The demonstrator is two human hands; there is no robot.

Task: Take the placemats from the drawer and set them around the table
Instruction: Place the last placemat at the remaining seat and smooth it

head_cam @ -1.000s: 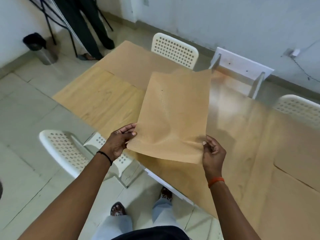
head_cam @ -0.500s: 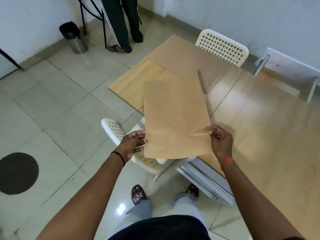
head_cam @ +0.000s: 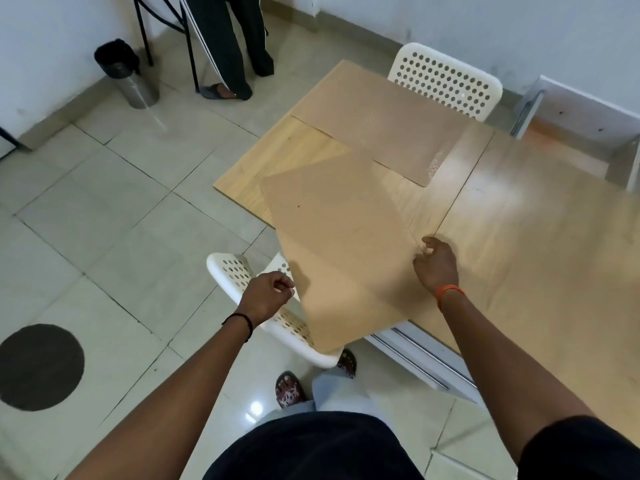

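Note:
A tan placemat (head_cam: 339,244) lies slanted over the near left part of the wooden table (head_cam: 519,254), its near corner sticking out past the table edge above a white chair (head_cam: 239,275). My left hand (head_cam: 266,296) is curled, fingertips pinched at the mat's left edge. At the mat's right edge my right hand (head_cam: 434,268) grips with bent fingers. A second tan placemat (head_cam: 381,123) lies flat at the table's far left end. Below the table edge, by my legs, the white drawer (head_cam: 415,355) stands pulled out.
Another white perforated chair (head_cam: 446,81) stands at the table's far side. A white open box frame (head_cam: 581,116) sits at the back right. A person's legs (head_cam: 228,46) and a metal bin (head_cam: 128,77) are at the back left. The floor has a black disc (head_cam: 38,367).
The placemat has come down from in front of me onto the table and turned clockwise. My view has swung left and down, and both hands have dropped with the mat.

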